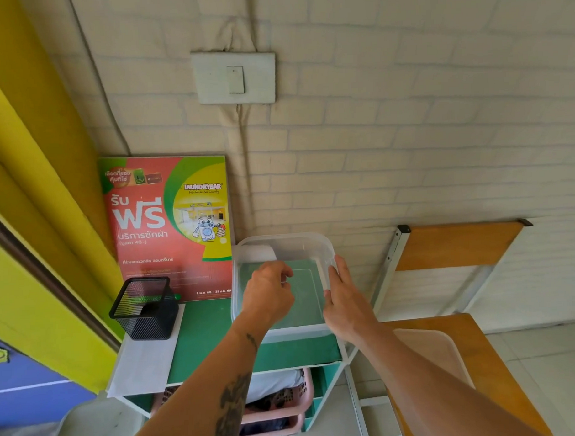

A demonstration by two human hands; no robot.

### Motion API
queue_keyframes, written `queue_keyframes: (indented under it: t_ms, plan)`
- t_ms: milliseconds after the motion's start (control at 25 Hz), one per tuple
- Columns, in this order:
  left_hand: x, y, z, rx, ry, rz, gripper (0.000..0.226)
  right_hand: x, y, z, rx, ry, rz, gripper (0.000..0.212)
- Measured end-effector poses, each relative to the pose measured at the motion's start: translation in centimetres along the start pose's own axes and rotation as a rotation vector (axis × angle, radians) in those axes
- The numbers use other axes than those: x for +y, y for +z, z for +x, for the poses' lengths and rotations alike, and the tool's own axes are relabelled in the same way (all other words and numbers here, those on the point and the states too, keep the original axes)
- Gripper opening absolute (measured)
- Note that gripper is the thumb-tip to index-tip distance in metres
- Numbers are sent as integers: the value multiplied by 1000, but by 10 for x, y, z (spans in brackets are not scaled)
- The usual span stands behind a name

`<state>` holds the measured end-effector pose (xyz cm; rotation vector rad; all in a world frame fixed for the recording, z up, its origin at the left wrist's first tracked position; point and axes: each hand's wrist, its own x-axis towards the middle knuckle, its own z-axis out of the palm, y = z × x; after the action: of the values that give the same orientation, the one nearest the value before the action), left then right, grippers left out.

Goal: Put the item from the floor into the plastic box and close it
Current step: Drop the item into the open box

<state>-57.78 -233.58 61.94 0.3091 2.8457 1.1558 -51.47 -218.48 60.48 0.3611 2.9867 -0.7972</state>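
Best done slowly: with the plastic box [283, 283] resting on the green tabletop [205, 338], worth keeping the right hand [343, 300] braced flat against the box's right wall so it cannot slide toward the edge, while lowering the left hand [269, 292] well inside before letting go. Left hand curled over the box's open mouth, fingers pinched together as if around something small; cannot tell whether anything is actually held there, since nothing shows between the fingers. No clearly separate item visible on the box's clear bottom either, only a whitish patch at its far-left corner, unclear whether lid, flap or content. Probably placing or just releasing the item; afterward, fetch the lid and press down evenly all around the rim. Counted: one plastic box, two hands, one black mesh holder [144, 309] left of the box, one red poster [169, 222] behind and left of it, one pale lid-like sheet [427, 346] on the wooden surface right of the box, one pink basket [286, 410] on the shelf below.
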Motion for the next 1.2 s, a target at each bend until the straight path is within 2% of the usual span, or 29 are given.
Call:
queue_keyframes:
  t_ms: [320,560,720,880,1040,1200]
  plan:
    - [0,-6,-2,48,13,-23,25,-2,-1,-2,5,-18,27,59]
    - [13,-11,-14,85,70,-73,26,-3,-17,-5,-74,-25,80,62]
    - [38,-5,-20,61,106,-120,26,16,-45,-18,16,-43,197,57]
    - [83,18,-27,32,166,-151,28,70,-76,-36,62,31,262,53]
    - [123,78,-41,1,235,-195,30,156,-93,-54,-12,164,331,53]
    - [149,160,-67,-89,119,-179,33,245,-95,-73,-125,286,320,55]
